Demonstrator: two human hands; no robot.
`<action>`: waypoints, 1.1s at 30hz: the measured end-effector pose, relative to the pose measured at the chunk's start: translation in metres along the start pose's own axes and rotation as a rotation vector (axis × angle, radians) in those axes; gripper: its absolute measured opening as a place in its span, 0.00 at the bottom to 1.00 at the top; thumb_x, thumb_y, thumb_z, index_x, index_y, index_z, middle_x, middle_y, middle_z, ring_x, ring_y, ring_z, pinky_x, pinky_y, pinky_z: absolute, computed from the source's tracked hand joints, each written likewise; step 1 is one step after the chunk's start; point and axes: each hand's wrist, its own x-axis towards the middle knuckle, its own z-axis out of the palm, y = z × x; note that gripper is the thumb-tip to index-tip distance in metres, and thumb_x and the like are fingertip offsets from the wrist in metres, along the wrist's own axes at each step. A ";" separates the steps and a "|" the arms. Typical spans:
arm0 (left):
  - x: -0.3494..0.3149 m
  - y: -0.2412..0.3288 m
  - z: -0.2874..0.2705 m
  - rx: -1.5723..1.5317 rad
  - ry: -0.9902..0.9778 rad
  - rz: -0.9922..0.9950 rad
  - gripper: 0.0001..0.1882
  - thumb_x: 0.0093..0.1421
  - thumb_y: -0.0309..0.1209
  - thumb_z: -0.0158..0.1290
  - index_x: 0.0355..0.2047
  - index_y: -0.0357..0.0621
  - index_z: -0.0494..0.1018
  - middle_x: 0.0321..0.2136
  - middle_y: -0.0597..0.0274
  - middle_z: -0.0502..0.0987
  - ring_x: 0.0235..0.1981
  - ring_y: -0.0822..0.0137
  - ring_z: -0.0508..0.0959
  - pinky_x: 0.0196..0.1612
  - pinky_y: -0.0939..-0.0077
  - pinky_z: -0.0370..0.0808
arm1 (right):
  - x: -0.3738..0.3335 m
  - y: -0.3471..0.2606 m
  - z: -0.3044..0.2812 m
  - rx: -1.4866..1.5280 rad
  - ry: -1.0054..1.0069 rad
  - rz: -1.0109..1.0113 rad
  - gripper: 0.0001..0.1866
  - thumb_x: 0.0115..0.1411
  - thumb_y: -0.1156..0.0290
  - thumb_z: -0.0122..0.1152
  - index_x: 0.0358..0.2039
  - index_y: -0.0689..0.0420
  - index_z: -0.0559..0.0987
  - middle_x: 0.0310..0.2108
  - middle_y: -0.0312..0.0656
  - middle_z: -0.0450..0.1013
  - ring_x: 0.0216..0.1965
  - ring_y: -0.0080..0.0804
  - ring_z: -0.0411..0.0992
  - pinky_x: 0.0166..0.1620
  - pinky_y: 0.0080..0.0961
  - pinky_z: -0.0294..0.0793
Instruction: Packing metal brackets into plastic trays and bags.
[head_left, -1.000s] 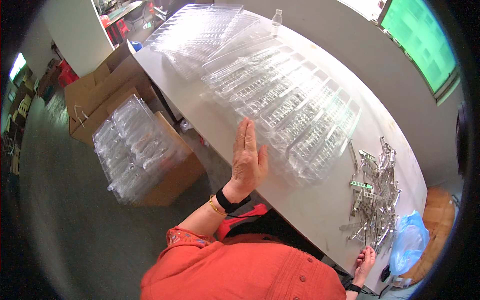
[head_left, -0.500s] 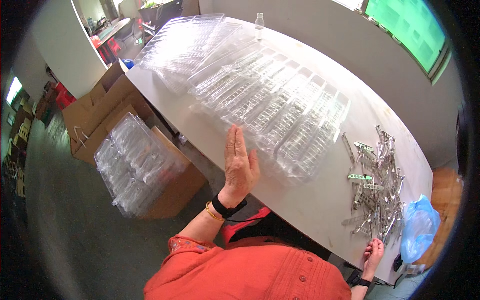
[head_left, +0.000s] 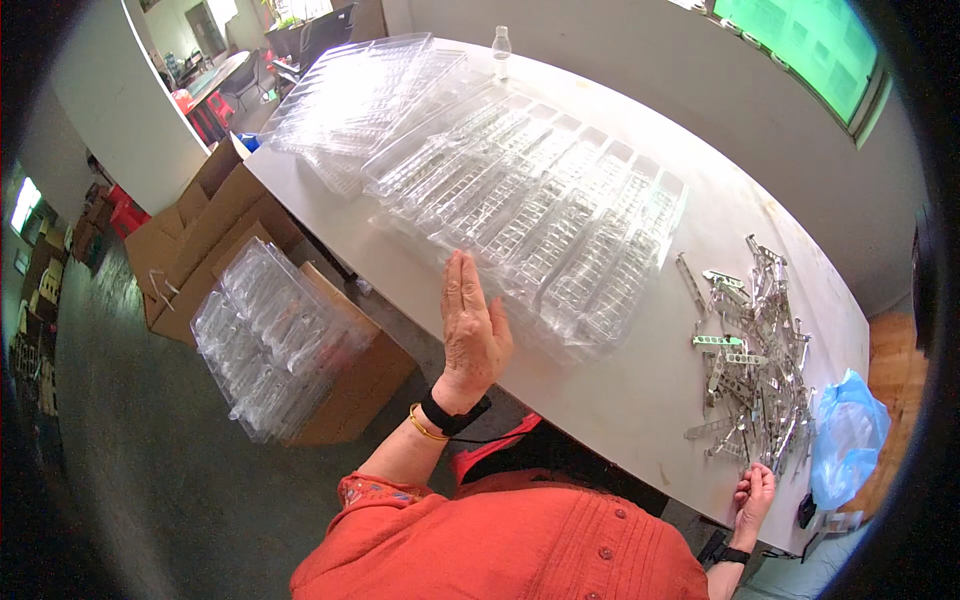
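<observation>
Left hand [head_left: 472, 335]: nothing gripped, fingers straight and together, thumb spread, held at the near edge of the table [head_left: 640, 420]. Contact with the clear trays [head_left: 540, 205] just beyond its fingertips can't be confirmed. Right hand [head_left: 755, 488]: fingertips drawn together at the near end of the metal strips [head_left: 770, 385], which are heaped just beyond it; whether a strip is held can't be made out.

Risks: strips look interlocked, so neighbours could be dragged along if one is pulled, and some could be dropped off the edge beside the right hand. The blue bag [head_left: 845, 440], just right of the strips, could be snagged by strip ends. Trays look thin: the near corner could be bent or the stack skewed if the left hand is pushed forward. The clear packs [head_left: 275, 330], left of the left hand and tilted on a carton [head_left: 360, 395], could be knocked down by a wide elbow swing. Slots could be misread because of glare.
</observation>
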 end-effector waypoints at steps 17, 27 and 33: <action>-0.001 -0.004 -0.004 -0.074 0.026 0.011 0.32 0.59 0.19 0.49 0.62 0.22 0.52 0.63 0.30 0.55 0.65 0.38 0.58 0.66 0.55 0.56 | 0.004 0.004 -0.003 -0.020 0.004 -0.019 0.08 0.67 0.66 0.54 0.43 0.54 0.74 0.27 0.29 0.69 0.21 0.10 0.65 0.19 0.05 0.62; 0.004 0.011 -0.017 0.010 0.049 0.063 0.32 0.57 0.18 0.49 0.63 0.28 0.55 0.62 0.37 0.58 0.64 0.43 0.61 0.63 0.58 0.61 | 0.002 0.008 -0.007 -0.012 -0.021 -0.029 0.08 0.68 0.67 0.54 0.44 0.54 0.74 0.29 0.29 0.70 0.23 0.09 0.66 0.21 0.05 0.63; 0.009 0.039 -0.024 -0.074 0.019 0.215 0.27 0.59 0.18 0.49 0.60 0.33 0.61 0.62 0.43 0.61 0.59 0.50 0.67 0.51 0.67 0.74 | 0.003 0.005 -0.005 0.006 -0.054 -0.043 0.08 0.68 0.67 0.54 0.44 0.54 0.75 0.29 0.28 0.71 0.24 0.09 0.67 0.21 0.05 0.65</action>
